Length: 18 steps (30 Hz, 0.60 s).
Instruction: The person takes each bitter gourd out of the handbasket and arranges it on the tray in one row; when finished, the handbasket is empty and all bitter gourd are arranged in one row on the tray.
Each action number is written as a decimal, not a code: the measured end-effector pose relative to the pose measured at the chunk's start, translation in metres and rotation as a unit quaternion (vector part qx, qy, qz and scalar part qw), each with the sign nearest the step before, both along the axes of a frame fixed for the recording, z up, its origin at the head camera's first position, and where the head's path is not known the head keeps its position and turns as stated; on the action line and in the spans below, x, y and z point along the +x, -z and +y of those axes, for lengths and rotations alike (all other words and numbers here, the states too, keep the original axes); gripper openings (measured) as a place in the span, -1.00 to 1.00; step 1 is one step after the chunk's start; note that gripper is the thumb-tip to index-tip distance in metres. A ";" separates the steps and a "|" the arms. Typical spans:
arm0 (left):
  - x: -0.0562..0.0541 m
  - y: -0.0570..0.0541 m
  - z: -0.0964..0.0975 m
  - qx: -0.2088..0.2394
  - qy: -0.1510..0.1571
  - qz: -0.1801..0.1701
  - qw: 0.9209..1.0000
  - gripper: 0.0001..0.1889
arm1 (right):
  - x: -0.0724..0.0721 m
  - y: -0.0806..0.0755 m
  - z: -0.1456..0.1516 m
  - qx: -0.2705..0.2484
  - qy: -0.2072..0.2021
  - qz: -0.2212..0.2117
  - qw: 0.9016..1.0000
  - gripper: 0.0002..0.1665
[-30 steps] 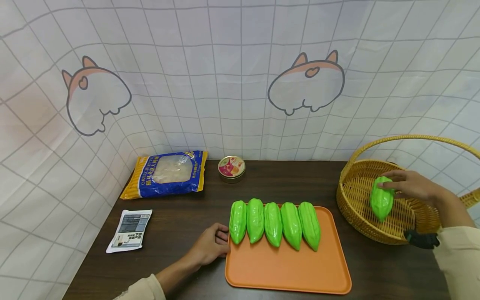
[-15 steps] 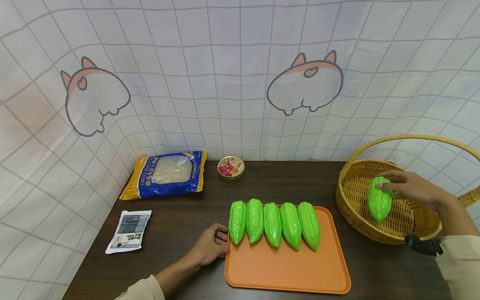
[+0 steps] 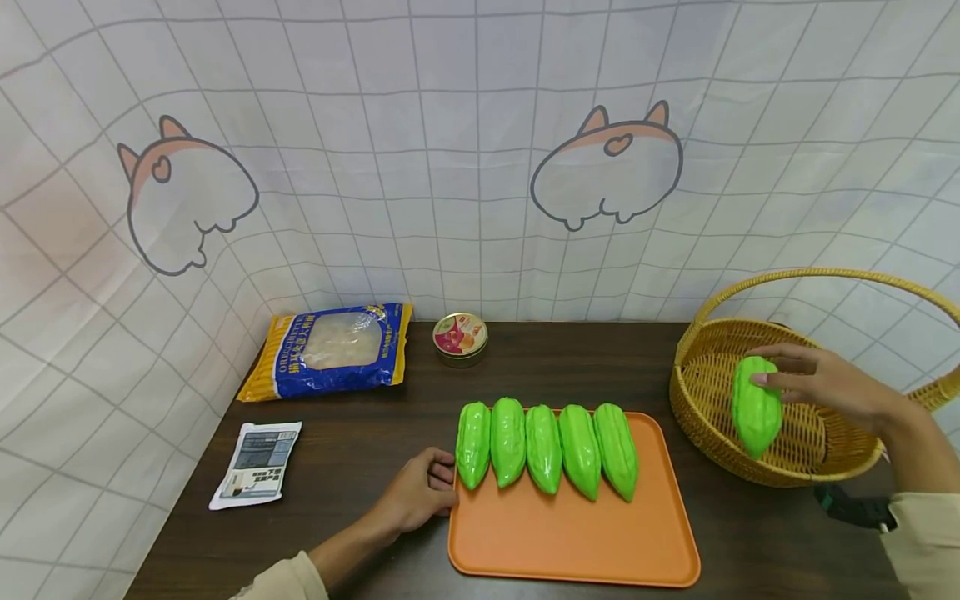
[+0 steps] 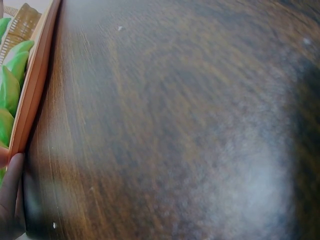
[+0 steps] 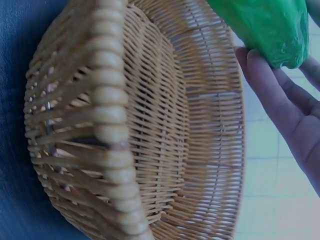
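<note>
My right hand [image 3: 832, 385] holds a glossy, ridged green bitter melon [image 3: 756, 408] between thumb and fingers, above the wicker basket [image 3: 693, 408]. In the right wrist view the bitter melon [image 5: 272, 30] is clear of the basket rim [image 5: 110, 95], with fingertips against its end. My left hand [image 3: 418, 492] grips the left edge of an orange tray [image 3: 577, 542]; in the left wrist view its fingers [image 4: 11, 185] meet the tray rim [image 4: 36, 85]. Several more bitter melons [image 3: 543, 450] lie side by side along the tray's far half, points toward me.
A blue and yellow pasta bag [image 3: 337, 350] and a round tin [image 3: 460, 337] stand at the back of the dark table [image 3: 360, 442]. A small white packet [image 3: 257, 464] lies at the left. The basket's tall handle [image 3: 825, 273] arches over its right side.
My right hand has shifted the bitter melon slightly left and nearer to me over the basket. The left hand keeps its place at the tray.
</note>
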<state>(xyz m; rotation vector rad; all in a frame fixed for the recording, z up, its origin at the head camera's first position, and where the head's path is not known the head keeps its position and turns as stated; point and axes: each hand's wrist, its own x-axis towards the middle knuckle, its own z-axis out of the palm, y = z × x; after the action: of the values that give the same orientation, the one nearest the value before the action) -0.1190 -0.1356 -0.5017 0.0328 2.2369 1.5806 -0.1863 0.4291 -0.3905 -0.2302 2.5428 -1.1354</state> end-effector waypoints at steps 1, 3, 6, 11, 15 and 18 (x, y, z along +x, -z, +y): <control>0.000 0.000 0.000 0.000 0.000 0.001 1.000 -0.40 | 0.001 0.000 -0.001 -0.006 -0.002 0.000 1.000 -0.32; 0.000 0.000 0.000 0.000 0.001 0.003 1.000 -0.40 | 0.003 -0.001 -0.004 -0.017 -0.002 0.001 1.000 -0.34; 0.000 0.001 -0.001 0.000 0.002 0.001 1.000 -0.40 | 0.006 -0.001 -0.010 -0.033 -0.005 0.004 0.999 -0.37; 0.000 0.000 -0.001 -0.002 0.006 0.000 1.000 -0.40 | 0.012 -0.002 -0.024 -0.055 -0.018 0.007 0.998 -0.41; 0.000 0.000 -0.001 -0.001 0.006 0.001 1.000 -0.40 | 0.017 -0.001 -0.037 -0.057 -0.031 0.015 0.998 -0.41; 0.000 0.000 0.000 -0.001 0.006 0.001 1.000 -0.40 | 0.020 0.000 -0.046 -0.061 -0.036 0.013 0.997 -0.41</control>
<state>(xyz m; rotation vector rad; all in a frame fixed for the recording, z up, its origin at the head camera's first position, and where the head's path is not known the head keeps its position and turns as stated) -0.1192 -0.1359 -0.5013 0.0471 2.2360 1.5734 -0.1667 0.3829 -0.3909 -0.3666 2.4673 -1.2687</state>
